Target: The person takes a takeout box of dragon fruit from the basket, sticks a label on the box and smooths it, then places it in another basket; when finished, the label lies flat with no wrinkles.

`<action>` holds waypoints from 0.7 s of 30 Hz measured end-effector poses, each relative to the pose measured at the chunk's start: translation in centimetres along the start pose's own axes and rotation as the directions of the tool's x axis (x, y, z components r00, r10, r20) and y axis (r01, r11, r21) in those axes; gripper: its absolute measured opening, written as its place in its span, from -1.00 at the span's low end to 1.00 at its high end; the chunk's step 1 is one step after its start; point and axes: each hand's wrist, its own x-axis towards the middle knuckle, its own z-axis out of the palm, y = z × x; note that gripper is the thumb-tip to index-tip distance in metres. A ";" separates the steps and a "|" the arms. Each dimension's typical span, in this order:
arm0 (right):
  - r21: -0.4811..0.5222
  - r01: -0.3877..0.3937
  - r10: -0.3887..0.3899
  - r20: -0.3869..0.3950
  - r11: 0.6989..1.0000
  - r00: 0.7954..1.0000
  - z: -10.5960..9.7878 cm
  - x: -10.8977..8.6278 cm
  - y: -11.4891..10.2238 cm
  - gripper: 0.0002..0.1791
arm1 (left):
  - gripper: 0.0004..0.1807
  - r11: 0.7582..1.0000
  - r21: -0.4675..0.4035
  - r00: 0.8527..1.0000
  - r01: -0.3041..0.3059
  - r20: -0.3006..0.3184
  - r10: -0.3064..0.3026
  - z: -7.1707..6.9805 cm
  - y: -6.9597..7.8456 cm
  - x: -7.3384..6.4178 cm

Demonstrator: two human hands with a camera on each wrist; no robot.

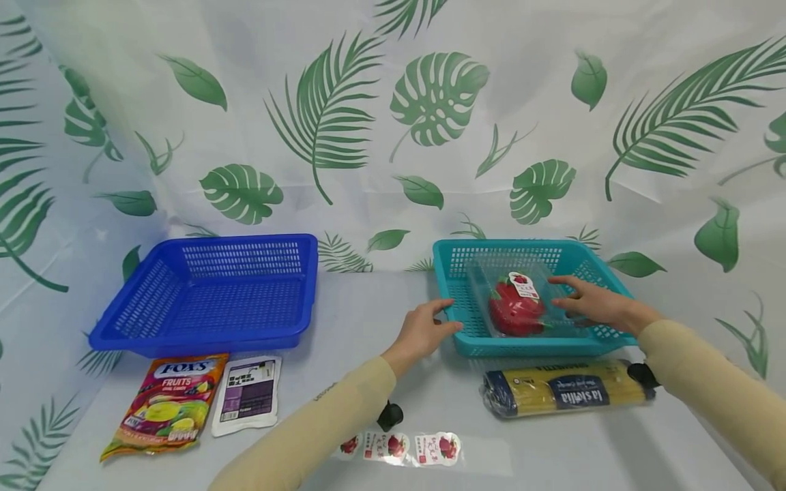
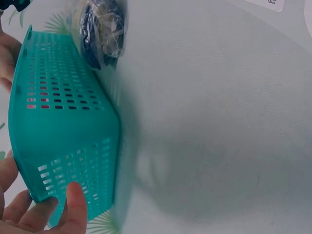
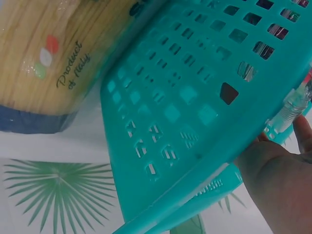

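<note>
A teal basket [image 1: 485,346] stands on the right side of the table. Inside it lies a clear plastic box [image 1: 482,286] holding a red dragon fruit [image 1: 516,314], with a fruit sticker [image 1: 523,285] on the lid. My left hand [image 1: 424,334] holds the basket's left rim; in the left wrist view its fingers [image 2: 75,207] lie against the outer wall. Over the basket's right side, my right hand [image 1: 592,302] reaches in, its fingers extended at the box's right edge. Whether they press on the box cannot be told.
A blue basket [image 1: 202,343] stands at the left. Before it lie a Fox's candy bag [image 1: 168,406] and a white-and-purple pouch [image 1: 248,394]. A spaghetti pack [image 1: 571,389] lies before the teal basket. Fruit stickers [image 1: 437,449] on a strip lie at the front.
</note>
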 end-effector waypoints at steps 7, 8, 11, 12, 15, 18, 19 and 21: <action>-0.008 -0.010 0.010 -0.017 1.000 1.000 0.0 0.3 0.1 -0.20 | -0.41 1.000 -0.002 1.000 0.002 -0.003 -0.002 0.0 0.1 0.0; -0.010 -0.011 0.011 -0.020 1.000 1.000 0.0 0.3 0.2 -0.20 | -0.42 1.000 -0.002 1.000 0.003 -0.004 -0.003 0.0 0.1 0.0; -0.016 -0.008 0.008 -0.025 1.000 1.000 0.1 0.3 0.2 -0.20 | -0.42 1.000 0.004 1.000 0.006 -0.006 -0.006 0.1 0.2 -0.1; -0.015 -0.007 0.007 -0.026 1.000 1.000 0.1 0.3 0.1 -0.20 | -0.42 1.000 0.006 1.000 0.007 -0.006 -0.007 0.1 0.1 -0.1; -0.003 -0.008 0.008 -0.026 1.000 1.000 0.1 0.2 0.0 -0.21 | -0.42 1.000 0.012 1.000 0.008 -0.006 -0.008 0.2 0.1 -0.1; 0.019 -0.020 0.021 -0.026 1.000 0.999 0.1 0.1 -0.2 -0.20 | -0.42 1.000 0.006 1.000 0.008 -0.003 -0.008 0.2 0.1 0.0; 0.027 -0.025 0.025 -0.026 0.999 0.999 0.1 0.1 -0.2 -0.20 | -0.42 1.000 0.005 1.000 0.008 -0.002 -0.008 0.1 0.1 0.0; 0.040 -0.030 0.031 -0.023 0.999 0.999 0.1 0.1 -0.3 -0.19 | -0.42 1.000 0.007 1.000 0.007 -0.001 -0.007 0.1 0.1 0.0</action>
